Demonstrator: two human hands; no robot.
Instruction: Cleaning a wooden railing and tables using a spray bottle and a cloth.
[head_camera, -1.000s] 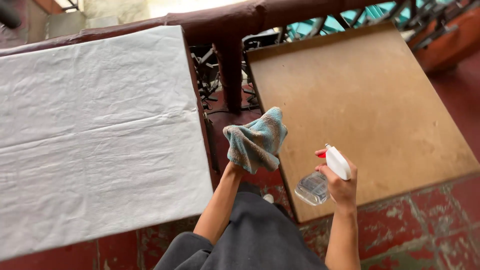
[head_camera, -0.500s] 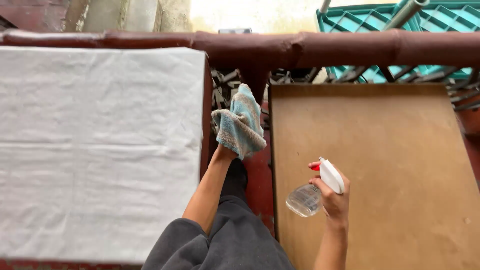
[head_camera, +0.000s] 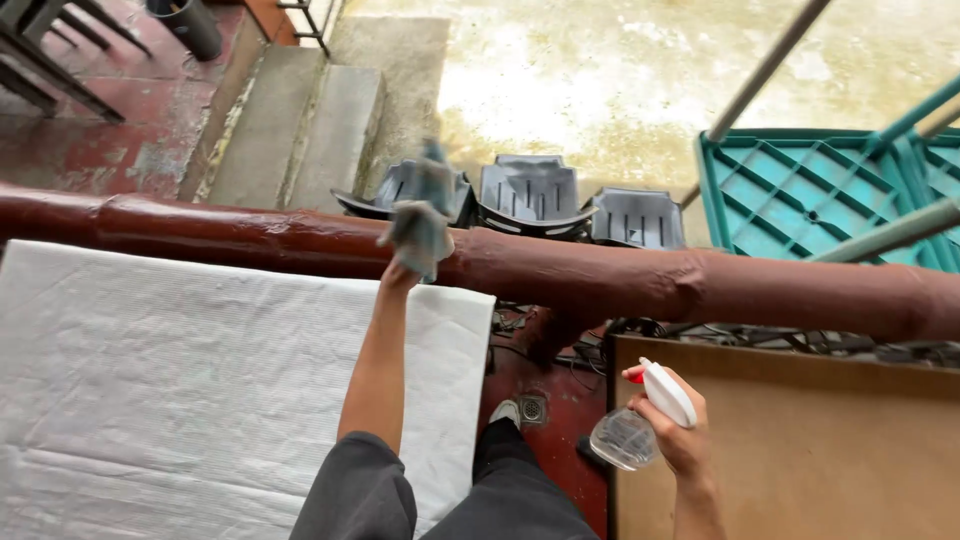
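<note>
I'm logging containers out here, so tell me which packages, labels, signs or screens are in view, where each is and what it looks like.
Clear plastic spray bottle with white and red trigger head: in the right hand, over the brown board's left edge; rounded body, no label visible.
Green plastic lattice crates: upper right, beyond the dark red rail.
No signs or screens.

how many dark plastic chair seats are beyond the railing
3, in a row just past the brown railing: left seat partly behind the cloth, middle seat, right seat. More may be hidden below the rail.
</note>
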